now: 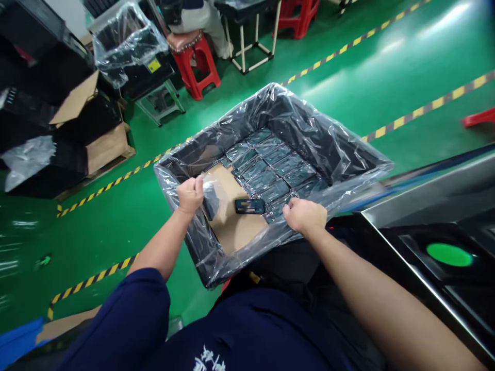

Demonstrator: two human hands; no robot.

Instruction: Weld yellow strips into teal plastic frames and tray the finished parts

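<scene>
So there's a person in a navy shirt (266, 324) leaning over a big black bin (309, 131) that's lined with a clear plastic liner (348, 188), its edge folded out over the rim. Left hand (190, 195) is at the left side of the bin, fingers curled in and thumb closed down, pinching some clear film (216, 188). The shine is pretty bad there, so I can't swear whether that's the liner itself or a separate sheet. Right hand (305, 215) is at the near rim, fingers bent and closed on the liner.

Inside, a bunch of dark parts (266, 172) sit in neat rows toward the far and right sides, right up near the right hand. The left part of the bottom is a bare patch of brown cardboard (235, 234), and one loose dark part (250, 206) lies there between the two hands, just beside the rows, with neither hand touching it.

Around all that: green floor with yellow and black tape (417, 111), a machine (386, 242) with a bright green light (449, 254) on the right, and across the way another person in light trousers on a red stool (201, 67), next to a plastic-covered black crate (127, 46).
</scene>
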